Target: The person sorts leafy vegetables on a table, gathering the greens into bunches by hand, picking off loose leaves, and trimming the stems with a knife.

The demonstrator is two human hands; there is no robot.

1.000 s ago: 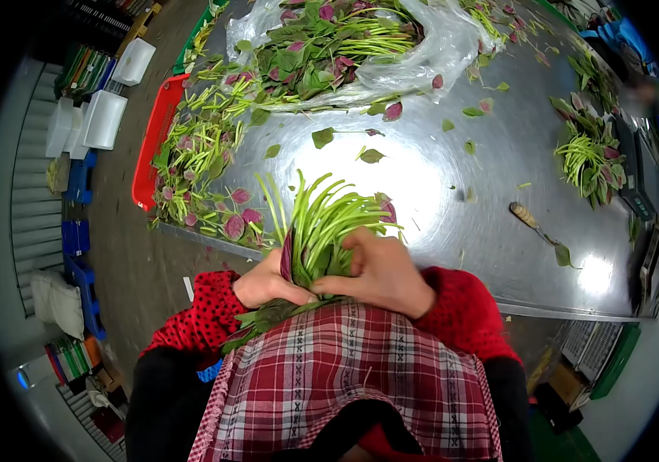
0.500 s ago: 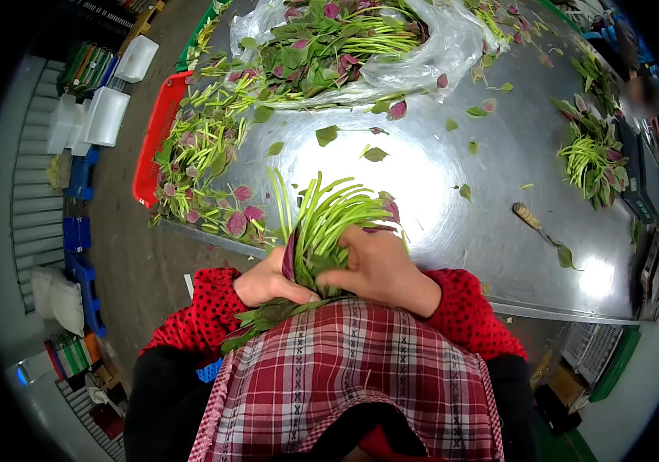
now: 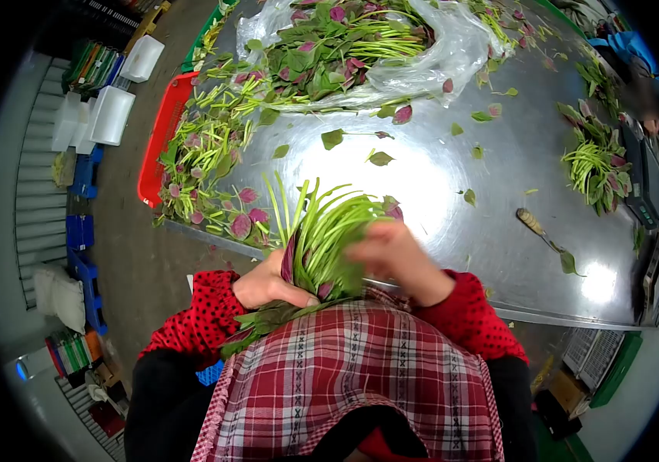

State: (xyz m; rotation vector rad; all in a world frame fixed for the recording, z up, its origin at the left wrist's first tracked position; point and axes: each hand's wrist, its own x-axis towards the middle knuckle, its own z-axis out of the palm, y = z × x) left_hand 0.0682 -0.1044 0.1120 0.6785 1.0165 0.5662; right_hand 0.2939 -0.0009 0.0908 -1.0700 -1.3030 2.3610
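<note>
Table: far side, middle: heap of leafy stems (image 3: pixel 306 61), in and on plastic bag (image 3: pixel 460 68). Left side of table (image 3: pixel 429 173): stem scraps (image 3: pixel 210 137), just right of basket (image 3: pixel 162 146), which sits at the left edge. Near edge, left of middle: bunch (image 3: pixel 322 242), in left hand (image 3: pixel 272 285); right hand (image 3: pixel 397 258) at its right side, contact unclear. Right side: second bunch (image 3: pixel 595 165), left of scale (image 3: pixel 642 189); handled tool (image 3: pixel 530 222) nearer, one leaf (image 3: pixel 570 262) at its tip. Left of table, across floor (image 3: pixel 125 200): boxes (image 3: pixel 112 115); sack (image 3: pixel 60 296), nearer.

Black-dotted red sleeves (image 3: pixel 200 314) and a red-and-white plaid apron (image 3: pixel 352 358)
</note>
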